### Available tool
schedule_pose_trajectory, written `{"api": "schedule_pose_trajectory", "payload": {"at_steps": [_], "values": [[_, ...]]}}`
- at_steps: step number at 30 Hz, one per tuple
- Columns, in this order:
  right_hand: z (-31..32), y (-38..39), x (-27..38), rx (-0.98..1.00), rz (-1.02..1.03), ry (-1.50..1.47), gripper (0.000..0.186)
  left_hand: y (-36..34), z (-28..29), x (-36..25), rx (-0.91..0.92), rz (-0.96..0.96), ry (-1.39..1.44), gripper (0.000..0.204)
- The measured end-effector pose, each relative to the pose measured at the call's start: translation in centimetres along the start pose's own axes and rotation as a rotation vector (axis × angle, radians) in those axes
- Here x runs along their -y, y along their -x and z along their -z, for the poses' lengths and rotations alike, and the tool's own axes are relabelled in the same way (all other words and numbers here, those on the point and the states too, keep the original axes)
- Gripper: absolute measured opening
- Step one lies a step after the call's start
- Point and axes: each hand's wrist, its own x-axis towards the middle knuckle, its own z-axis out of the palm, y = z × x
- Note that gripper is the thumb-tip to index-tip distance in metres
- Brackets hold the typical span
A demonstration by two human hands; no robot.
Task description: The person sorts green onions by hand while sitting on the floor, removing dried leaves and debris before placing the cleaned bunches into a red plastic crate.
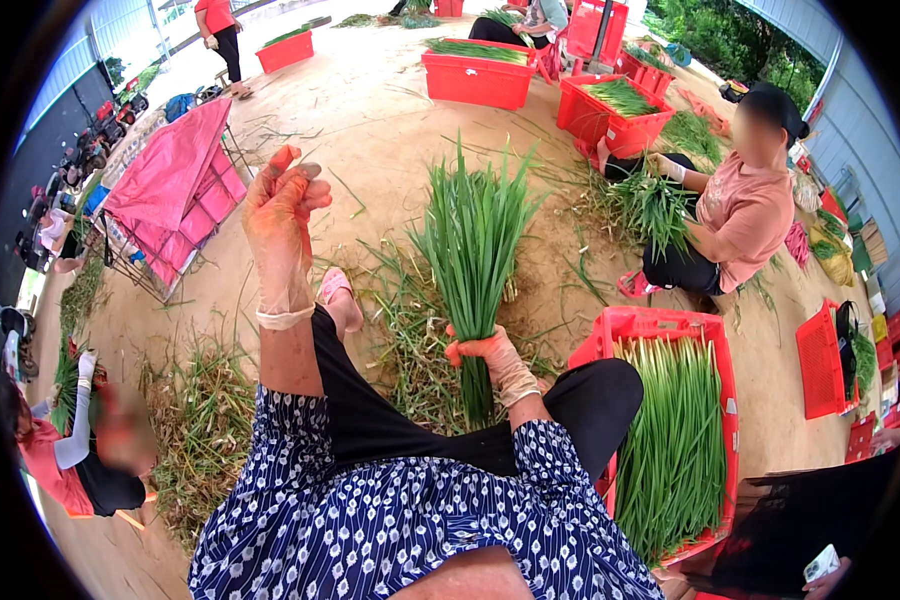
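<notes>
My right hand [490, 362], in a thin glove with orange fingers, grips a bunch of garlic chives [475, 235] around its lower part. The long flat green leaves stand upright and fan out away from me. My left hand [282, 205], gloved the same way, is raised to the left of the bunch, well apart from it. Its fingers are curled and pressed together; whether anything thin is between them I cannot make out. Beside my right knee stands a red crate [733, 430] filled with long green chives [670, 450], pale ends at the far side.
Loose leaf trimmings [205, 430] lie in heaps on the ground around my feet. A person in a pink shirt [750, 215] sits at right holding greens; another person [55, 450] works at left. Red crates [477, 80] stand farther back. A pink sheet [175, 180] covers a frame.
</notes>
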Motion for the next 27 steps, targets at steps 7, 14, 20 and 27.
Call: {"api": "schedule_pose_trajectory", "payload": {"at_steps": [7,14,20,27], "values": [[0.2,-0.2,0.0,-0.007,-0.035,-0.043,0.034,6.0,0.9,5.2,0.098,0.166,-0.480,0.018],[0.1,0.5,0.2,0.025,-0.035,0.031,0.037,2.2,-3.1,4.3,0.187,-0.283,-0.850,0.024],[-0.6,0.7,0.5,0.076,-0.062,0.122,0.040,-4.6,-5.5,3.3,0.487,-0.596,-1.371,0.036],[-1.0,0.5,0.4,0.099,-0.053,0.120,0.035,-7.8,-2.7,5.9,0.315,-0.319,-1.385,0.019]]}}
